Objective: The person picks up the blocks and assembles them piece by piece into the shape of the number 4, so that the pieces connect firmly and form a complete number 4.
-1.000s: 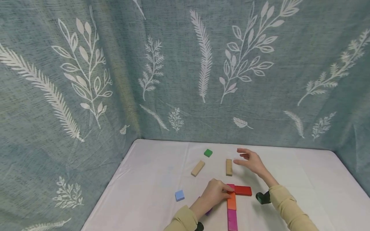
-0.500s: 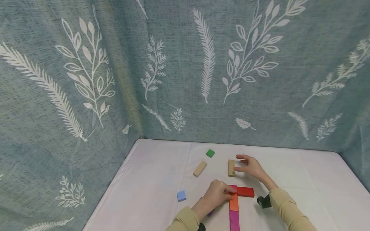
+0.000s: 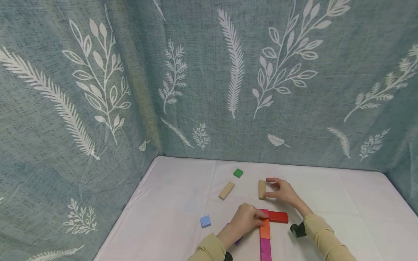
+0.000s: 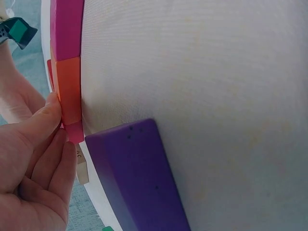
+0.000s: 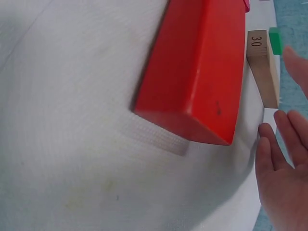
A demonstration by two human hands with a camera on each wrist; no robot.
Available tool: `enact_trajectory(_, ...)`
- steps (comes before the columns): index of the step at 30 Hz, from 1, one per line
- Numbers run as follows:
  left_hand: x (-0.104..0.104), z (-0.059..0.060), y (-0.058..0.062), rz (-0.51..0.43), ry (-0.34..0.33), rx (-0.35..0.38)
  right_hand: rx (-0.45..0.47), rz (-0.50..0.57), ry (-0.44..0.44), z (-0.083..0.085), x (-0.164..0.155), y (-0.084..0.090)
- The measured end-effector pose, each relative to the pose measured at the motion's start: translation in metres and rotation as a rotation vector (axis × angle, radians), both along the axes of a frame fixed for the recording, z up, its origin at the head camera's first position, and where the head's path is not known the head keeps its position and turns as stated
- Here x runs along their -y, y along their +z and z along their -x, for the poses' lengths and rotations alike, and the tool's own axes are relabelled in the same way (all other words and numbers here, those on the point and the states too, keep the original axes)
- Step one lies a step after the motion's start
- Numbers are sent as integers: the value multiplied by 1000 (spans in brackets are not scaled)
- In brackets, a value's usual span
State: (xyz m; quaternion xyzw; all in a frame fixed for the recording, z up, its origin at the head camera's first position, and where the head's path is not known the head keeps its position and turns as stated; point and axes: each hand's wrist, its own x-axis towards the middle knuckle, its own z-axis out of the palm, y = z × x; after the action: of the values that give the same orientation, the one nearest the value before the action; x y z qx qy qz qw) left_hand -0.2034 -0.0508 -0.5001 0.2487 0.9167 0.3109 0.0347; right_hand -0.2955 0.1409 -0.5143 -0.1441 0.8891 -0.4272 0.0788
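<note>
In the head view, my left hand (image 3: 245,218) is at the orange block (image 3: 265,232), its thumb and index finger pinching the far end by the pink block (image 3: 263,212). The left wrist view shows the thumb against the orange block's side; the index fingertip is hidden there. A magenta block (image 3: 266,249) continues the row toward me. The red block (image 3: 278,217) lies crosswise, right of the pink one. My right hand (image 3: 283,192) spreads its thumb and fingers beside an upright-lying wooden block (image 3: 262,190), marked 30 in the right wrist view. Whether the thumb touches it, I cannot tell.
Another wooden block (image 3: 226,190) lies slanted to the left, with a small green block (image 3: 238,173) beyond it. A light blue block (image 3: 205,221) sits farther left. The purple block (image 4: 139,178) lies partly under my left wrist. A patterned curtain (image 3: 209,90) hangs behind the table.
My right hand has come down and toward me, closer alongside the wooden block. The left hand keeps its place on the row. The whole head view has shifted slightly.
</note>
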Motion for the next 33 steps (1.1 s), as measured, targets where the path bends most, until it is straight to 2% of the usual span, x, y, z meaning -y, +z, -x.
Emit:
enact_trajectory(8, 0, 1, -3, 7, 13, -19, -36, 1, 30, -3, 1, 1)
enact_trajectory(15, 0, 0, -7, 14, 5, -55, -35, -5, 34, -3, 1, -4)
enact_trajectory(23, -1, -3, -6, 25, 12, -70, -20, -36, 48, -6, 2, -4)
enact_trajectory(33, -2, -5, -7, 18, 33, -47, -13, -58, 44, -9, 5, -4)
